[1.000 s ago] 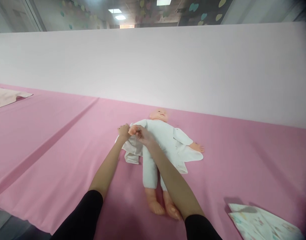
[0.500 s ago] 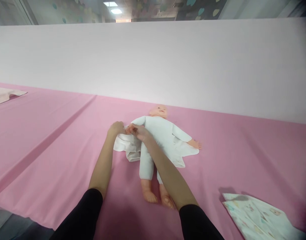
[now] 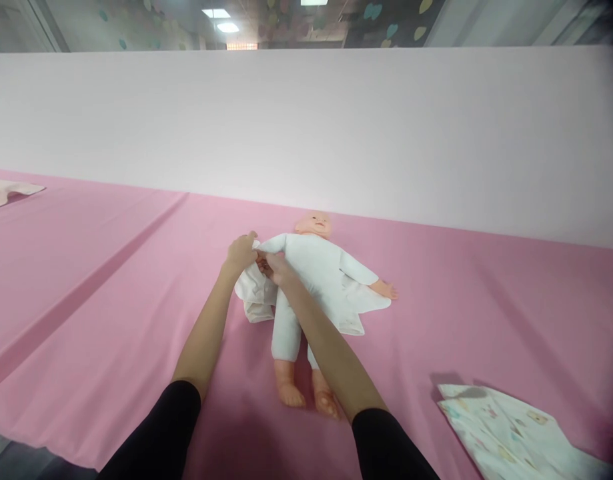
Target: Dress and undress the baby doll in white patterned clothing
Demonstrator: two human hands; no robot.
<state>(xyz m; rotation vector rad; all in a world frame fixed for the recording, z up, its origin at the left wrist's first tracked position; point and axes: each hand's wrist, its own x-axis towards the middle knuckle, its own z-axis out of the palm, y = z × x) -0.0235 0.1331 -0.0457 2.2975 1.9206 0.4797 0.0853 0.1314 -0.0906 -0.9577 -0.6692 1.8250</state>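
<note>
Mid-frame, the left hand (image 3: 241, 252) is gripping the white garment (image 3: 256, 293) at the doll (image 3: 311, 280)'s arm; the right hand (image 3: 273, 269) is pinching the same cloth beside it.

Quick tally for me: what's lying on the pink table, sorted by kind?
Baby doll: 1
White garment under the doll, gripped by left hand and right hand: 1
Printed cloth, near right: 1
Pale cloth, far left: 1
Total: 4
</note>
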